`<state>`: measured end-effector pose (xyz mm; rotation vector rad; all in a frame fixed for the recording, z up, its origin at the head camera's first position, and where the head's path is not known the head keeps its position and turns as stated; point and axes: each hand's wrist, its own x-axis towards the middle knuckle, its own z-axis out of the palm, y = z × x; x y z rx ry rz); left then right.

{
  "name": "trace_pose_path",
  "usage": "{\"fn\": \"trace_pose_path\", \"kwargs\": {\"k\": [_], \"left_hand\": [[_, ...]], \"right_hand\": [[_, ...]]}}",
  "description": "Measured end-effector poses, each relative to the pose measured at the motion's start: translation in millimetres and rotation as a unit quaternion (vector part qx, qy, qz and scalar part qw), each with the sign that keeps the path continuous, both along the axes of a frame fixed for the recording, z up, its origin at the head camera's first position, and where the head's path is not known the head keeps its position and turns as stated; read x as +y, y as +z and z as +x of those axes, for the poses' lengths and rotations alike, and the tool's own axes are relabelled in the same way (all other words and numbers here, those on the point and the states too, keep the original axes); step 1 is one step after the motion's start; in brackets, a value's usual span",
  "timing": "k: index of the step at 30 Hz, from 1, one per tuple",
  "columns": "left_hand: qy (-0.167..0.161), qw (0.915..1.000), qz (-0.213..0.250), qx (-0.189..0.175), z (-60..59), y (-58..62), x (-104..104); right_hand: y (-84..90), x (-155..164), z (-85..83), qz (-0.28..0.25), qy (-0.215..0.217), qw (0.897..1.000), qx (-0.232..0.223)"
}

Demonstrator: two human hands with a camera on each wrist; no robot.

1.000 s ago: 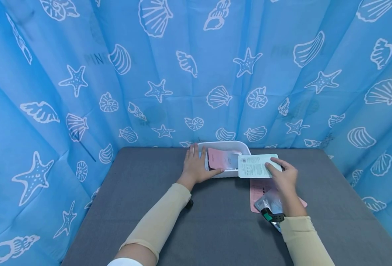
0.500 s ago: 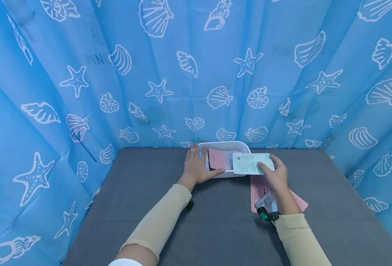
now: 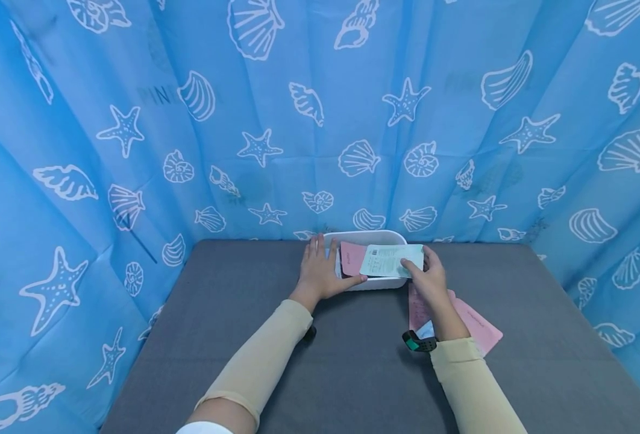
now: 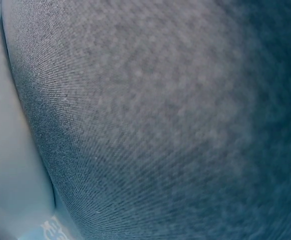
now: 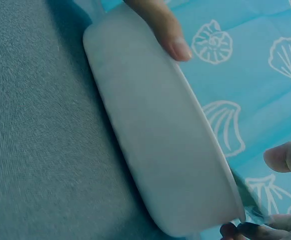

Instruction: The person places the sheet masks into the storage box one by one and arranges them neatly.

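Both hands work at a white tray (image 3: 364,236) near the far edge of a grey worktop (image 3: 244,337). Nearest the camera, pink sachets (image 3: 474,325) lie flat beside the right forearm. Further out, the right hand (image 3: 431,278) pinches a pale green sachet (image 3: 389,260) by its near corner, holding it level over the tray's right half, above a pink sachet (image 3: 351,258) already inside. The left hand (image 3: 320,270) lies flat and relaxed against the tray's left end, thumb along the near wall. Judged from this, keeping the tray braced and the packet level and square to the rim should let it settle flat. Behind hangs a blue seashell-print curtain (image 3: 135,120).
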<state>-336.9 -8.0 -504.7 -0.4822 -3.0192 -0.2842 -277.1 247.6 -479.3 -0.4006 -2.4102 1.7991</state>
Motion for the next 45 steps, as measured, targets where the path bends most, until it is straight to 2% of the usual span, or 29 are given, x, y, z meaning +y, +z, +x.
{"fn": "trace_pose_path", "kwargs": {"k": [8,10,12,14,17,19,24,28,30,34,45], "left_hand": [[-0.001,1.0000,-0.007,0.002,-1.1,-0.7,2],[-0.001,0.9999,-0.012,0.002,-1.8,-0.9,3],[-0.001,0.9999,-0.013,0.003,-2.2,-1.3,3],[0.000,0.9999,-0.013,0.003,-2.6,-1.7,3],[0.002,0.9999,-0.009,0.003,-2.3,-2.3,3],[0.003,1.0000,-0.007,0.004,-1.8,-2.4,2],[0.000,1.0000,-0.005,0.004,-1.4,-3.0,2],[0.000,0.9999,-0.007,0.008,-2.6,-4.2,0],[-0.001,0.9999,-0.008,0.012,-3.0,-5.0,0],[-0.003,0.9999,-0.006,0.014,-4.0,-6.1,-1],[-0.007,1.0000,0.001,0.000,-4.1,-3.0,-2]], "right_hand": [[-3.1,-7,-3.2,0.023,0.013,1.000,0.017],[-2.9,-7,-3.2,0.046,0.021,0.999,0.012],[-2.7,-7,-3.6,0.096,0.037,0.995,0.004],[-2.7,-8,-4.2,0.167,0.061,0.984,0.002],[-3.2,-8,-5.4,0.274,0.088,0.957,0.018],[-3.7,-9,-5.8,0.319,0.097,0.942,0.031],[-3.4,-8,-2.7,0.375,0.107,0.920,0.040],[0.9,-6,1.5,0.391,0.122,0.911,0.045],[4.0,-3,4.0,0.386,0.127,0.912,0.053],[8.8,6,10.3,0.362,0.137,0.920,0.064],[10.4,45,36.8,0.314,0.139,0.939,0.015]]}}
